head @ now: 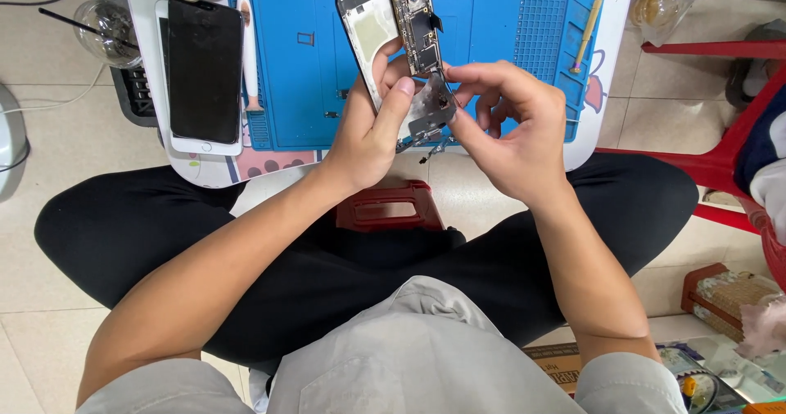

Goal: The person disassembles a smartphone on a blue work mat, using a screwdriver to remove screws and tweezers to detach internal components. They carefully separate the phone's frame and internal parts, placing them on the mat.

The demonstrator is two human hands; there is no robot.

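Both forearms rise from the lap, elbows bent. The left hand [368, 131] clasps an opened phone frame [385, 33] from the side, thumb pressed on a loose grey metal plate [430, 107]. The right hand [508, 127] curls in, fingertips pinching that plate's edge. Beyond lie the blue work mat [311, 62] and a black phone screen [205, 70].

A low white desk [610, 95] carries a blue rubber work mat [299, 62]; beside it lies a white smartphone with a dark screen [204, 74], and a yellow-handled tool [587, 33] rests on the mat.
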